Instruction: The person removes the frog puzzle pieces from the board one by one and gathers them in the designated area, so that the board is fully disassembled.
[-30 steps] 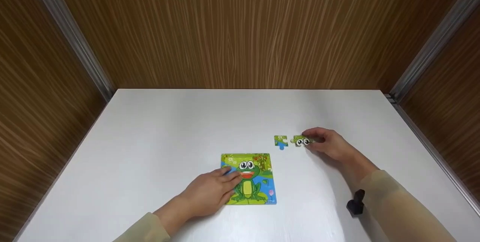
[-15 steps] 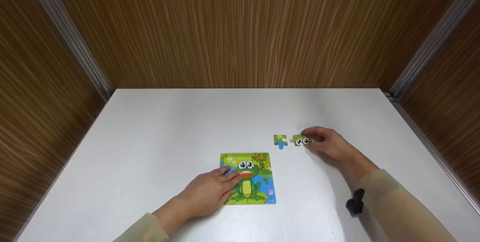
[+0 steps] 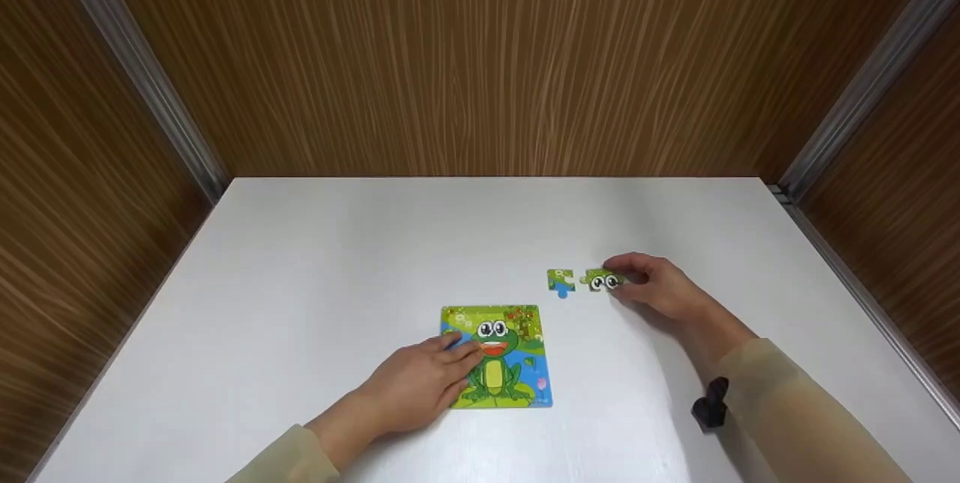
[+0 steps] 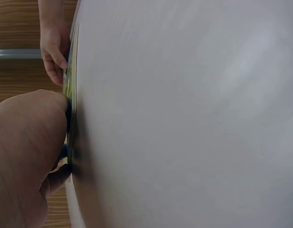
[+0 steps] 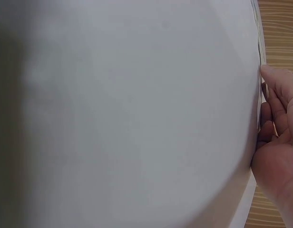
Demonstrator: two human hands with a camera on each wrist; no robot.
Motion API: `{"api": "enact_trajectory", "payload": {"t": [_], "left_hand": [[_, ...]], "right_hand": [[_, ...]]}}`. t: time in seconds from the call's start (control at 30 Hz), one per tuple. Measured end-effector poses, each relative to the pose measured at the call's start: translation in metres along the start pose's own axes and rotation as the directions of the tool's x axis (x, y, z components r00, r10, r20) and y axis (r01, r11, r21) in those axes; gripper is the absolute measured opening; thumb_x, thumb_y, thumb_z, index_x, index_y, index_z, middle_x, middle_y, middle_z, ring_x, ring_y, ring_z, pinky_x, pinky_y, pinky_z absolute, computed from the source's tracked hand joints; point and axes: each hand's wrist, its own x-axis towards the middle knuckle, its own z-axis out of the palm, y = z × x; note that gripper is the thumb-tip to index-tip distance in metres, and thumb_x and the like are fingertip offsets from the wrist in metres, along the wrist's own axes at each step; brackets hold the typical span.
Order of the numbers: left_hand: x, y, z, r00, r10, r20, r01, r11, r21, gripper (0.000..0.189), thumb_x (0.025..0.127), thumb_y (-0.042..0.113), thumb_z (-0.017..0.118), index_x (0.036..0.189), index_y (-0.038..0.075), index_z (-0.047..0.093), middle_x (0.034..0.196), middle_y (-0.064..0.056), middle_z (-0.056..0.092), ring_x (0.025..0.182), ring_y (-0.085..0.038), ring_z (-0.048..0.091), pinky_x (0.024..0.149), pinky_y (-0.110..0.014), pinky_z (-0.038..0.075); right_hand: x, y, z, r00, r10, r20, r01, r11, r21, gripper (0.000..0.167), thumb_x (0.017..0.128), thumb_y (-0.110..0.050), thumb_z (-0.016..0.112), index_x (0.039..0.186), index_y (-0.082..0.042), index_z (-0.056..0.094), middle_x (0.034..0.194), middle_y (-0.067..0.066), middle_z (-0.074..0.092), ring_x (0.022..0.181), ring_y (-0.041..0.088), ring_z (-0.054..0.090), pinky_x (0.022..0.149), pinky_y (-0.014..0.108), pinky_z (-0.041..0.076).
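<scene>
A square frog jigsaw puzzle board [image 3: 529, 363] lies on the white table in the head view. My left hand [image 3: 417, 384] rests across its left side, fingers extended over the picture and covering part of it. Farther right, my right hand [image 3: 660, 289] pinches the right end of a green puzzle piece [image 3: 596, 280] printed with two frog eyes; the piece lies flat at table height. Just left of it is a second puzzle piece [image 3: 560, 280], green and blue, a small gap apart. In the left wrist view, the board [image 4: 74, 61] shows edge-on beside the left hand [image 4: 30, 152].
A small black object [image 3: 710, 406] sits by the right forearm on the white table [image 3: 337, 258]. Brown wood-grain panels [image 3: 480, 63] enclose the table at the back and both sides, with metal strips [image 3: 142, 70] at the corners.
</scene>
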Motion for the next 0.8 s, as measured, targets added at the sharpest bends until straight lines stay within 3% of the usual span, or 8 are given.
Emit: {"api": "enact_trajectory", "payload": {"t": [0.27, 0.53, 0.8], "left_hand": [[-0.0001, -0.0002, 0.0004, 1.0, -0.008, 0.003, 0.008, 1.0, 0.007, 0.048, 0.113, 0.032, 0.047, 0.158, 0.015, 0.053, 0.16, 0.001, 0.052, 0.147, -0.028, 0.05, 0.119, -0.04, 0.043], [0.0003, -0.0007, 0.001, 1.0, -0.009, 0.011, 0.01, 1.0, -0.011, 0.048, 0.114, 0.032, 0.046, 0.158, 0.015, 0.053, 0.161, 0.0, 0.051, 0.148, -0.028, 0.049, 0.119, -0.042, 0.043], [0.0006, -0.0005, 0.0013, 1.0, -0.014, 0.011, 0.014, 1.0, -0.02, 0.048, 0.114, 0.033, 0.045, 0.158, 0.015, 0.053, 0.162, 0.0, 0.05, 0.148, -0.028, 0.048, 0.119, -0.042, 0.043]], "right_hand": [[-0.0018, -0.0009, 0.0, 1.0, 0.009, -0.005, -0.009, 1.0, 0.004, 0.051, 0.091, -0.004, 0.081, 0.14, -0.004, 0.065, 0.137, 0.016, 0.065, 0.117, 0.029, 0.056, 0.088, 0.02, 0.048], [-0.0014, -0.0002, -0.0006, 1.0, 0.011, 0.005, -0.011, 1.0, -0.004, 0.053, 0.093, -0.005, 0.08, 0.143, -0.003, 0.063, 0.145, 0.017, 0.061, 0.126, 0.029, 0.054, 0.093, 0.016, 0.045], [-0.0019, -0.0011, -0.0013, 1.0, 0.02, 0.008, -0.02, 1.0, -0.003, 0.054, 0.092, -0.007, 0.081, 0.143, -0.004, 0.063, 0.145, 0.016, 0.061, 0.127, 0.031, 0.055, 0.094, 0.017, 0.045]]}}
